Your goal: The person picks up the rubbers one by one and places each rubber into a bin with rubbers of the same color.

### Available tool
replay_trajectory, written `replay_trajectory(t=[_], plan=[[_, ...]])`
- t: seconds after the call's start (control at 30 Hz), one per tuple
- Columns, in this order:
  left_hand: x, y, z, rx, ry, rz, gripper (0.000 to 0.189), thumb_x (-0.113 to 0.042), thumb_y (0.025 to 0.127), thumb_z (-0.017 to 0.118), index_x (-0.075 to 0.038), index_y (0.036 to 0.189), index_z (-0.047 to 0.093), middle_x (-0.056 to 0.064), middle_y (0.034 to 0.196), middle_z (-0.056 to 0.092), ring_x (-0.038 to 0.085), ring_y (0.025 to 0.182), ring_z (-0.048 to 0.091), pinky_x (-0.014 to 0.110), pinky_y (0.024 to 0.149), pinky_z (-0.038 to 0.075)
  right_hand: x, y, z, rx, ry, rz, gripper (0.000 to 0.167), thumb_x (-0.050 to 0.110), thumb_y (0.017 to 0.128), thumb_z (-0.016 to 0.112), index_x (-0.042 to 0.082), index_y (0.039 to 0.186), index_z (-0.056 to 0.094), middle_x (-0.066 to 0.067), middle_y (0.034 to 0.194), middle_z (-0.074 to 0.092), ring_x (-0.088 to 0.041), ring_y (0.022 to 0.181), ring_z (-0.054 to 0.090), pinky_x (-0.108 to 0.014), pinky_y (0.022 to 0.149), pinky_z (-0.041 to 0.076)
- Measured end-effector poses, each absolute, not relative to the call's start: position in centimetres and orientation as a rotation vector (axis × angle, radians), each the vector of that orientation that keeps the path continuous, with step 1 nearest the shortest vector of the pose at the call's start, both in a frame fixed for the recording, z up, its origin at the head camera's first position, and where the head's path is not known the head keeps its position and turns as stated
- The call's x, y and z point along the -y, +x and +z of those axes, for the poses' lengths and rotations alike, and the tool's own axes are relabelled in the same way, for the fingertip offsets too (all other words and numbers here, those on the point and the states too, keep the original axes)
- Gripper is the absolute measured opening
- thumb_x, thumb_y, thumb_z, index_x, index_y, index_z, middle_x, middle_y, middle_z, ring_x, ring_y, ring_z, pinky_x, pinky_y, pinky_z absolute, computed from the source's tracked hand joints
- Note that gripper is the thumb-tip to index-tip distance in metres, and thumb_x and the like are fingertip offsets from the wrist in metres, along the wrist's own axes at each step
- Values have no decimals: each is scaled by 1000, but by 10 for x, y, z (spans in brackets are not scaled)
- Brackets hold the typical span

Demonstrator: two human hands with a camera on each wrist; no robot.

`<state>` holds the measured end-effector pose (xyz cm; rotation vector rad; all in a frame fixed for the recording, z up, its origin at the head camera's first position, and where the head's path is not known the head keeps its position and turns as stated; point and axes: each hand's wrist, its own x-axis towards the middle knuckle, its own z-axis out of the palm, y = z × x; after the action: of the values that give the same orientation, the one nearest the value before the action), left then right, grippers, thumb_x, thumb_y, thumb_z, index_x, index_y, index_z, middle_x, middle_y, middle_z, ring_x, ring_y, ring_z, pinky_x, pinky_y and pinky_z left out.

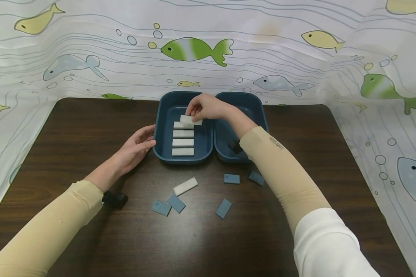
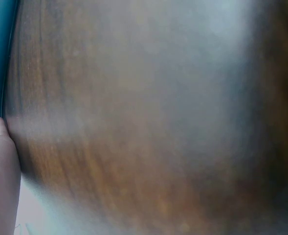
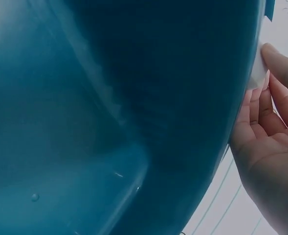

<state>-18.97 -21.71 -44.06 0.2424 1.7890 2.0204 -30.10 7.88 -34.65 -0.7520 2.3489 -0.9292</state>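
Note:
In the head view my right hand (image 1: 208, 107) pinches a white rectangular block (image 1: 188, 119) between thumb and fingers, over the left blue container (image 1: 204, 145). Below that block, several white blocks (image 1: 183, 142) lie in a column on the container's floor. The held block's edge (image 3: 259, 73) shows past a blue wall in the right wrist view. My left hand (image 1: 136, 149) touches the left container's outer side with relaxed fingers; some fingertips are hidden behind it. The left wrist view catches only part of that hand (image 2: 2, 171) beside the blue side.
A second blue container (image 1: 223, 132) adjoins on the right, partly under my right arm. In front lie a loose white block (image 1: 185, 186) and several blue-grey blocks (image 1: 223, 208) on the dark wooden table (image 1: 194, 246). A fish-patterned sheet (image 1: 131, 23) stands behind.

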Motion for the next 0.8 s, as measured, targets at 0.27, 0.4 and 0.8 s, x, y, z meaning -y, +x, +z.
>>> replay_trajectory(t=[0.27, 0.4, 0.8], plan=[[217, -188, -438, -1779, 224, 2024, 54, -10, 111, 53, -14, 161, 33, -10, 147, 47, 3, 135, 49, 15, 111, 39, -74, -311, -351, -2383, -728, -918, 24, 1, 99, 72, -1, 122, 73, -12, 111, 68, -22, 103, 61, -30, 93, 53], [216, -188, -438, -1774, 219, 2030, 54, -9, 111, 53, -14, 161, 33, -9, 147, 47, 3, 135, 49, 15, 111, 39, -70, -317, -356, -2418, -735, -903, 23, 1, 99, 71, -1, 122, 73, -14, 113, 69, -24, 104, 63, -32, 95, 54], [217, -188, -436, -1778, 227, 2027, 55, -9, 111, 52, -11, 162, 31, -10, 146, 47, 3, 134, 50, 14, 110, 40, -56, -319, -365, -2513, -753, -792, 21, 0, 100, 70, -1, 121, 74, -16, 116, 70, -24, 104, 61, -34, 96, 53]])
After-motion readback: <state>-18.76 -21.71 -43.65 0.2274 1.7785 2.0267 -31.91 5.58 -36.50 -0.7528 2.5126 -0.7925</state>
